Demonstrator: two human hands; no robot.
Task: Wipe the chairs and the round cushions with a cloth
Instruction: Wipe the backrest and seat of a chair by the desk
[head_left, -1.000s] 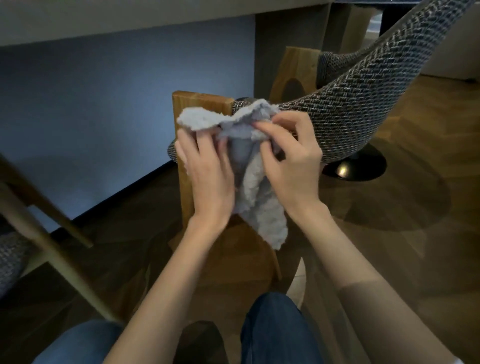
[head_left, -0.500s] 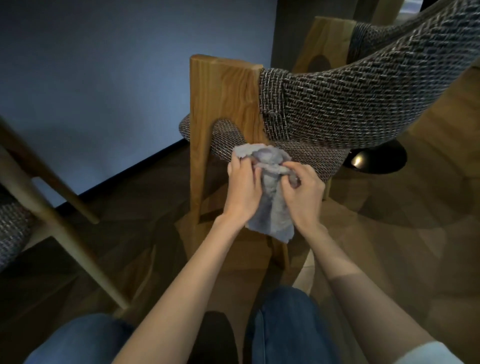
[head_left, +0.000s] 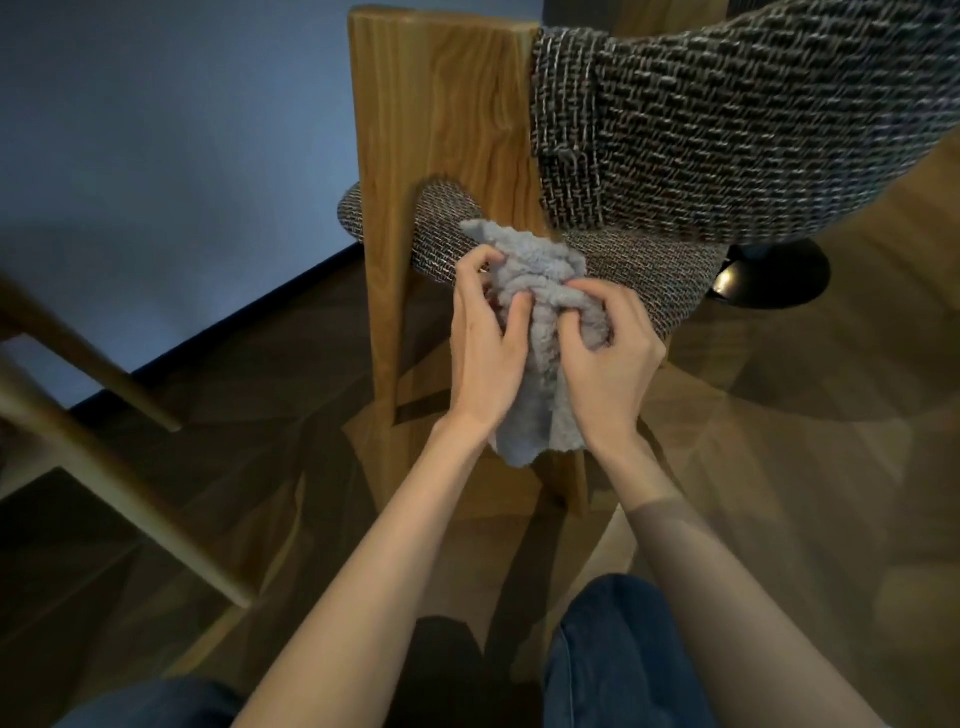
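Head view, looking down. In the centre, a fluffy grey cloth (head_left: 540, 270), bunched up and held in the air just in front of the wooden chair (head_left: 441, 130) at 12 o'clock. Gripped from 9 o'clock by the left hand (head_left: 485, 358), fingers curled into the folds. Gripped from 3 o'clock by the right hand (head_left: 610, 364), thumb and fingers pinching the upper part. Lower end of the cloth hanging free towards 6 o'clock, between the two wrists. At 1 to 2 o'clock, the woven backrest (head_left: 727, 130). Just behind the hands, the round seat cushion (head_left: 660, 270), very near the cloth; touching or not, impossible to tell. At 8 o'clock, pale legs of a second chair (head_left: 104, 467), well apart.

Probably refolding the cloth before wiping. Possible troubles from here:
- wiping with a lumpy bundle, so touching only in spots and missing the cushion edge
- catching the cloth loops on the rough weave and pulling threads
- letting the loose end drag on the wooden floor (head_left: 779, 493) and collecting dust
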